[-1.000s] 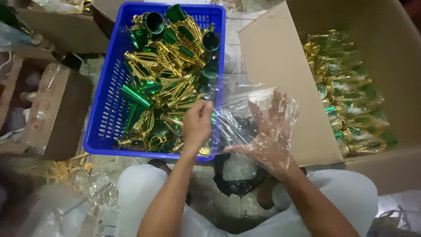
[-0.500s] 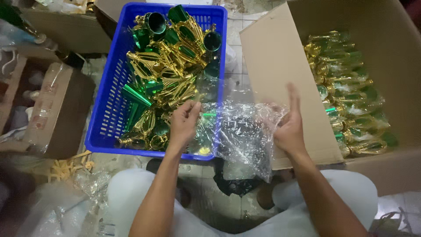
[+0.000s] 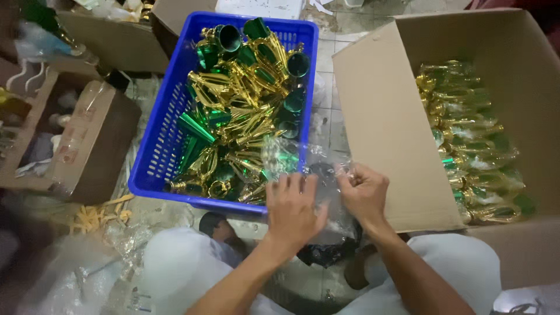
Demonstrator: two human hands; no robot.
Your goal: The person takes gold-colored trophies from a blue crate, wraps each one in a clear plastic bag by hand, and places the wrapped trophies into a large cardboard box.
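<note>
- Left hand [image 3: 293,207] laid palm down on a clear plastic bag [image 3: 324,175], fingers [image 3: 291,185] spread a little and pressing the film.
- Right hand [image 3: 363,191] closed in a pinch on the other edge of the same bag, fingers curled tight on the plastic.
- Bag held between both hands, just above the lap, at the near edge of the blue basket [image 3: 151,169] and beside the flap of the big cardboard box [image 3: 385,116].
- Bag crumpled and shiny; contents not possible to tell.
- Basket filled with loose green and gold trophy parts [image 3: 239,111], lying in all directions.
- Big box on the right, open, holding trophy parts already wrapped in clear plastic [image 3: 472,151], packed in rows.
- Smaller brown box [image 3: 87,140] on the left, near the basket, with some pale things inside, too blurred to name.
- Loose plastic film [image 3: 76,280] on the floor near the left knee.
</note>
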